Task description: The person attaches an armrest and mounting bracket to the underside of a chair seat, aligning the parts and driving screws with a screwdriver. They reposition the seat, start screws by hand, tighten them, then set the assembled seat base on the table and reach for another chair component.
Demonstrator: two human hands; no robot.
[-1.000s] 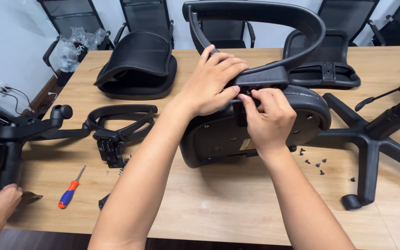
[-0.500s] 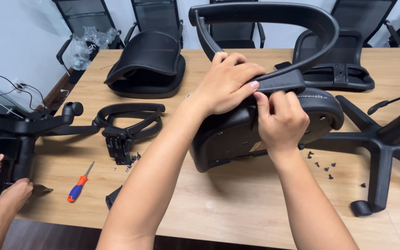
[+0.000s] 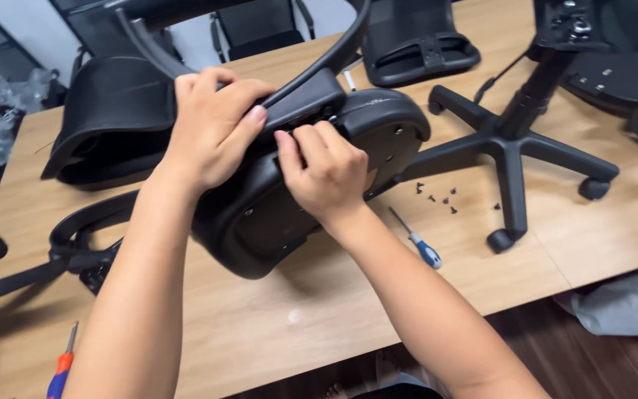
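A black chair seat [image 3: 260,214] lies upside down on the wooden table [image 3: 260,325]. A black armrest bracket [image 3: 306,100] rests on its upper edge, with the arm loop curving up behind. My left hand [image 3: 212,125] presses down over the bracket and grips it. My right hand [image 3: 324,171] pinches at the bracket's joint with the seat; whether it holds a screw is hidden by the fingers.
A blue-handled screwdriver [image 3: 421,244] and several loose black screws [image 3: 437,198] lie right of the seat. A five-star wheeled base [image 3: 507,144] stands at right. Another seat shell [image 3: 108,122] is at back left, a loose armrest [image 3: 83,236] and a red-handled screwdriver [image 3: 60,366] at left.
The view has swung to the right and moved closer. Both hands stay on the bracket. The other person's hands at the left edge are out of view now.
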